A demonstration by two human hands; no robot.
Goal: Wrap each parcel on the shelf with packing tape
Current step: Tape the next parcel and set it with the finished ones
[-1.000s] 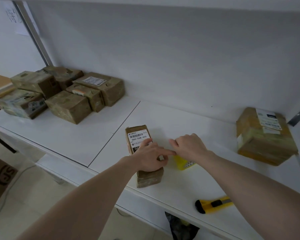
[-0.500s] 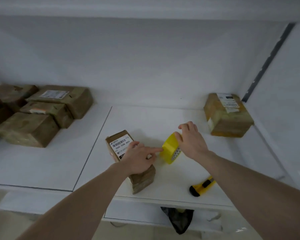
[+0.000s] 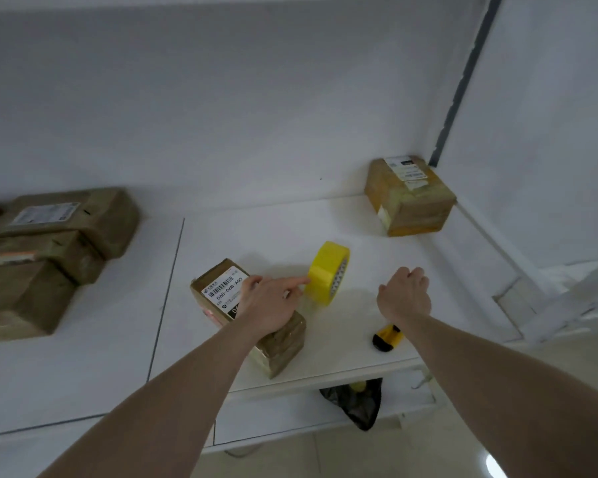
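A small brown parcel (image 3: 221, 288) with a white barcode label lies near the shelf's front edge. My left hand (image 3: 270, 307) rests on top of it, and its straight index finger touches the rim of a yellow tape roll (image 3: 328, 272). The roll stands on its edge just right of the parcel. My right hand (image 3: 404, 294) hovers to the right of the roll with loosely curled fingers and holds nothing. A yellow and black utility knife (image 3: 387, 337) lies just below that hand, partly hidden by my wrist.
Another taped parcel (image 3: 408, 198) sits in the back right corner of the white shelf (image 3: 325, 360). Several brown parcels (image 3: 59, 229) are piled at the left. A black bag (image 3: 356, 401) hangs below the shelf's front edge. A dark upright post (image 3: 460, 81) runs up the right corner.
My right hand has let go of the tape roll and moved right, toward the knife. The roll now stands alone on the shelf. My left hand stays on the parcel.
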